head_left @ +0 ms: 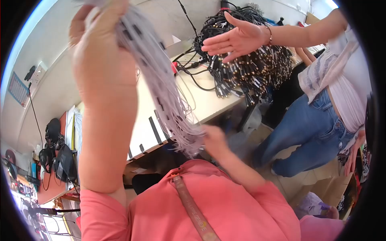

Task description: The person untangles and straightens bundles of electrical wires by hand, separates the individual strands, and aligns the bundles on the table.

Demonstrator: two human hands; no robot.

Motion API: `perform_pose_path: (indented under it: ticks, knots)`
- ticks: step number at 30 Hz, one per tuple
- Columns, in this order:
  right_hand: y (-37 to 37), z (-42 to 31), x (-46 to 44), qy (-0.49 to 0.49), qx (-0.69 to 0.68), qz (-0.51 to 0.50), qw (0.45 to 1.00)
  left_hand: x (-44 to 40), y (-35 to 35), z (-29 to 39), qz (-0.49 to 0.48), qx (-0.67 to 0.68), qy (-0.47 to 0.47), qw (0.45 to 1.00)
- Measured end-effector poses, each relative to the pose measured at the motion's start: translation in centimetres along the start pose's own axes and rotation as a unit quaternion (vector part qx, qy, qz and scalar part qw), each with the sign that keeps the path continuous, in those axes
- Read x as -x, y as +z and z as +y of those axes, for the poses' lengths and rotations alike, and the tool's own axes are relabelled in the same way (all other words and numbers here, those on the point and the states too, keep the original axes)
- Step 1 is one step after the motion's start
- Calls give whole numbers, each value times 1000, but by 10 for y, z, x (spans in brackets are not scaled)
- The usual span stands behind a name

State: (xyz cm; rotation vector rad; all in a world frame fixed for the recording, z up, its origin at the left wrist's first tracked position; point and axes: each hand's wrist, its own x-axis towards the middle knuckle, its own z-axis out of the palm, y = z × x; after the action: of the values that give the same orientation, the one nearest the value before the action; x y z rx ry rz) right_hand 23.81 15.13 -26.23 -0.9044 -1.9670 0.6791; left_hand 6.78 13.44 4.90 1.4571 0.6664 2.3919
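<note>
A long bundle of thin white cables (150, 64) with dark pieces among its strands stretches slantwise in front of my body. Its upper end is held by my left hand (102, 24), raised at the top left, fingers wrapped round it and partly cut off by the frame edge. Around the bundle's lower end, close to my chest, my right hand (213, 138) is closed; it looks slightly blurred. The bundle hangs over the front part of the pale table (217, 105).
A big heap of black cables with metal connectors (257, 72) lies on the table. At the right stands another person in jeans (309, 132), an open hand (239, 38) stretched over the heap. Black devices (60, 160) sit at the left; a cardboard box (327, 190) is lower right.
</note>
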Motion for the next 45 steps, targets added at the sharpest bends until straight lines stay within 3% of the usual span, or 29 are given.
perform_pose_path:
  ticks: [1,3,4,7,9,11,13,17,18,19,21,22,24,25,28,30,33,36,39,42,45]
  knots:
    - [-22,-2,-2,-58,51,112,991,-3,-5,6,4,-4,5,1000]
    - [-37,13,2,-15,15,186,982,-6,-13,18,13,-11,10,1000]
    - [-39,23,8,-86,37,70,993,-14,-20,13,-3,12,21,1000]
    - [-60,40,13,-91,177,61,978,-3,-14,-1,32,38,-52,997]
    - [-96,6,-2,120,50,212,968,-3,-22,-6,37,40,-61,997]
    - [-80,35,17,93,4,192,977,0,-18,-2,55,47,-70,995]
    - [-62,60,44,-62,121,-27,990,-5,-18,-5,26,53,-80,995]
    - [-59,37,37,81,32,200,976,0,-19,-11,21,50,-113,992]
    - [-54,36,43,66,57,21,996,-1,-20,-10,18,46,-123,991]
    - [-43,50,54,30,145,-180,973,-4,-18,-10,14,46,-128,991]
    - [-48,36,52,-25,80,-272,959,-3,-18,-9,-28,73,-150,986]
    - [-55,25,43,28,50,-225,973,-2,-20,-8,-43,82,-162,982]
    - [-67,-7,12,-49,-50,-77,995,0,-26,-6,-75,84,-185,976]
    - [-77,-37,-8,-17,-104,-80,991,2,-27,-6,-95,87,-199,971]
    - [-85,-97,-63,-122,-163,22,979,8,-25,-6,-119,80,-221,965]
    - [-73,-120,-94,-118,-318,17,941,13,-22,-1,-142,81,-223,961]
    - [-60,-151,-112,-131,-279,-35,951,19,-24,7,-148,49,-215,964]
    - [-68,-149,-119,-87,-232,-9,969,19,-30,18,-149,8,-194,970]
    - [-75,-147,-120,-127,-344,63,928,18,-37,20,-144,-9,-177,974]
    - [-74,-145,-107,-203,-88,-15,975,20,-35,23,-150,-31,-198,968]
    - [-80,-131,-117,-120,-240,82,960,20,-33,23,-131,-29,-199,971]
